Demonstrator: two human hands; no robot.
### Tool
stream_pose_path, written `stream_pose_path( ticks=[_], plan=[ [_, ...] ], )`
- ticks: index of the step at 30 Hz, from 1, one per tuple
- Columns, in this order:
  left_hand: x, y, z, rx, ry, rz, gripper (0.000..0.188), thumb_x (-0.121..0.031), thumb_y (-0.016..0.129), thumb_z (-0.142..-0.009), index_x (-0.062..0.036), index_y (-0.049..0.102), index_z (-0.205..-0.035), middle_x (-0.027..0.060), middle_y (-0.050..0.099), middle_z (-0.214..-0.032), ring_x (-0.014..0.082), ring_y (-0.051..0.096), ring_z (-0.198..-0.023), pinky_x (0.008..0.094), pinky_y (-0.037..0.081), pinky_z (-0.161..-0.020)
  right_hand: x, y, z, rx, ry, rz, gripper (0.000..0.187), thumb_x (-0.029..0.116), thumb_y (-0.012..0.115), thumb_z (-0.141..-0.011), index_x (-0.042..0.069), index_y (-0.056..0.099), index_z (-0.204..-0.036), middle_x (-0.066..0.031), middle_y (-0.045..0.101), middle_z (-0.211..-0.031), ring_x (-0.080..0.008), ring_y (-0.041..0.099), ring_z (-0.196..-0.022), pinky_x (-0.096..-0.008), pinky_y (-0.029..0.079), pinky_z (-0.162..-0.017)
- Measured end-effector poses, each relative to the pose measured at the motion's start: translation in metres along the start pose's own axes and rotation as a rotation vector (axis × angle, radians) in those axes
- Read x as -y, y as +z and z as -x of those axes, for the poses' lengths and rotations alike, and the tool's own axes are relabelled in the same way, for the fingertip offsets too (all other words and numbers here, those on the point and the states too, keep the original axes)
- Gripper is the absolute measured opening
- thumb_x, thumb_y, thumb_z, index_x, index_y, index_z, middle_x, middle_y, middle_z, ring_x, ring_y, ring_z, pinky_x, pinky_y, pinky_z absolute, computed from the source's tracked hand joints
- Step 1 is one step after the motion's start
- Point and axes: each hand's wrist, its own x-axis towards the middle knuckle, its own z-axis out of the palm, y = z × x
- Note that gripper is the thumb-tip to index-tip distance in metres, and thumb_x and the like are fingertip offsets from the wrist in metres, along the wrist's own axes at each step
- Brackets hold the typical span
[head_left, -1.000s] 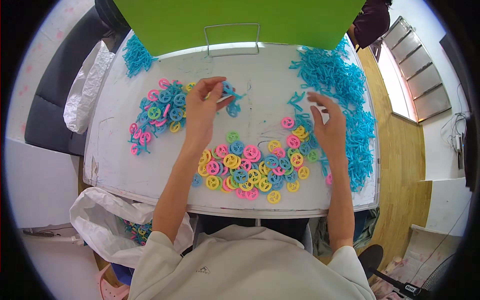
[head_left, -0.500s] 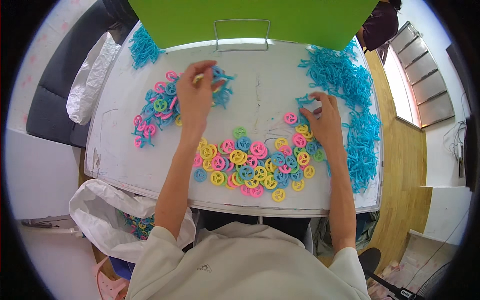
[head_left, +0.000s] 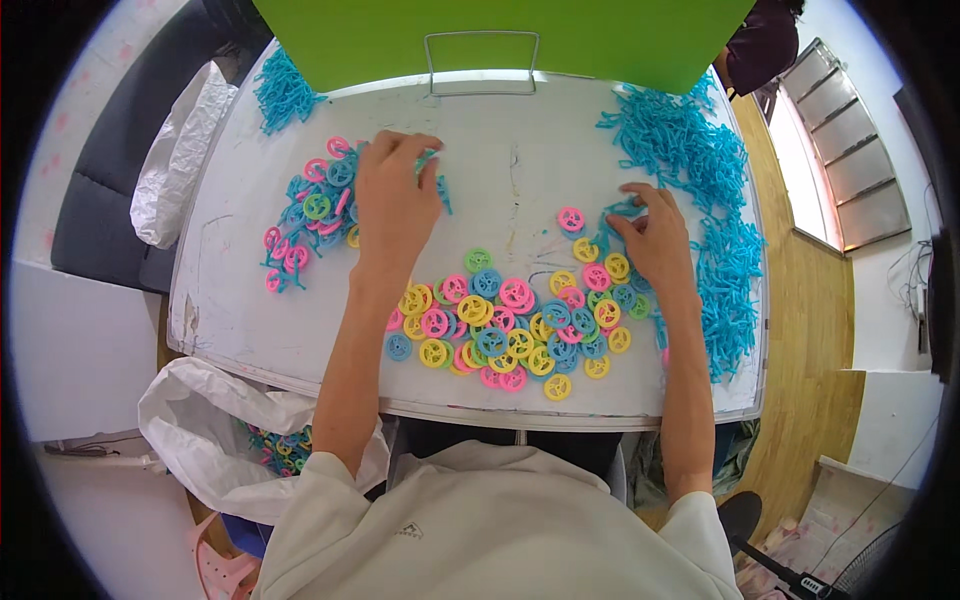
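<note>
My left hand (head_left: 396, 205) is curled above the left middle of the table. Between its fingertips shows a bit of green, and blue branched plastic pieces (head_left: 445, 194) stick out beside the fingers; the rest is hidden by the hand. My right hand (head_left: 656, 236) pinches a blue branched plastic piece (head_left: 618, 212) between thumb and fingers, just beyond the spread of small spoked wheels (head_left: 492, 342) in pink, yellow, blue and green. Left of my left hand lies a heap of blue pieces with wheels on them (head_left: 316, 207). A pink wheel (head_left: 571, 219) lies near my right hand.
Large heaps of blue pieces (head_left: 680, 150) line the table's right side; a smaller heap (head_left: 285, 90) sits far left. A green panel (head_left: 500, 40) with a wire handle stands at the back. A white sack (head_left: 190, 400) with coloured parts stands below the left front edge. A person (head_left: 763, 48) is far right.
My left hand has turned and come slightly nearer and right, hiding most of what it holds. The yellow and pink wheels near my right hand have shifted a little.
</note>
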Motion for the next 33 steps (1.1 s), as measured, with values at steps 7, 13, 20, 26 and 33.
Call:
stream_pose_path(
  ticks=[7, 13, 20, 26, 33],
  plan=[
    [-0.007, -0.003, 0.021, 0.769, 0.259, 0.143, 0.027, -0.005, 0.073, -0.069, -0.0083, 0.066, -0.094, 0.0094, 0.058, -0.087, 0.0275, 0.056, -0.083, 0.0357, 0.045, -0.077, -0.01, -0.013, -0.001, 0.006, 0.069, 0.179, 0.034, 0.01, 0.073, -0.076, 0.006, 0.063, -0.109, -0.0102, 0.059, -0.093, -0.0179, 0.061, -0.07, -0.0298, 0.05, -0.063],
    [-0.015, 0.007, 0.012, 0.844, -0.073, 0.354, 0.02, -0.005, 0.072, -0.074, -0.0042, 0.064, -0.093, 0.0041, 0.061, -0.081, 0.0176, 0.06, -0.075, 0.0306, 0.047, -0.064, 0.008, -0.016, 0.003, 0.029, 0.22, -0.697, 0.023, 0.006, 0.069, -0.082, 0.001, 0.062, -0.104, -0.0013, 0.057, -0.09, -0.0083, 0.06, -0.078, -0.0219, 0.05, -0.065],
    [-0.037, 0.019, 0.014, 0.779, -0.427, 0.953, 0.03, -0.006, 0.057, -0.09, -0.0082, 0.063, -0.119, 0.0033, 0.065, -0.091, 0.0099, 0.06, -0.07, 0.0237, 0.051, -0.064, 0.023, -0.001, 0.017, 0.349, 0.202, -0.857, 0.014, 0.006, 0.063, -0.088, 0.0, 0.057, -0.099, -0.0018, 0.056, -0.097, -0.0105, 0.062, -0.081, -0.0225, 0.053, -0.076],
    [-0.049, 0.015, 0.016, 0.742, -0.594, 1.031, 0.024, -0.007, 0.059, -0.089, -0.0056, 0.065, -0.112, 0.0058, 0.065, -0.087, 0.0118, 0.062, -0.073, 0.0254, 0.053, -0.065, 0.034, 0.017, 0.024, 0.219, 0.179, -0.97, 0.015, 0.004, 0.061, -0.089, -0.001, 0.056, -0.101, -0.0041, 0.056, -0.098, -0.0121, 0.063, -0.084, -0.0241, 0.055, -0.077],
    [-0.048, 0.021, 0.018, 0.834, -0.484, 0.966, 0.02, -0.013, 0.063, -0.088, -0.0036, 0.064, -0.106, 0.0029, 0.064, -0.088, 0.0081, 0.059, -0.078, 0.0224, 0.046, -0.065, 0.04, 0.016, 0.025, 0.224, 0.109, -0.965, 0.026, 0.0, 0.063, -0.086, -0.003, 0.055, -0.11, -0.0088, 0.061, -0.102, -0.0139, 0.063, -0.088, -0.0258, 0.055, -0.079]
  ],
)
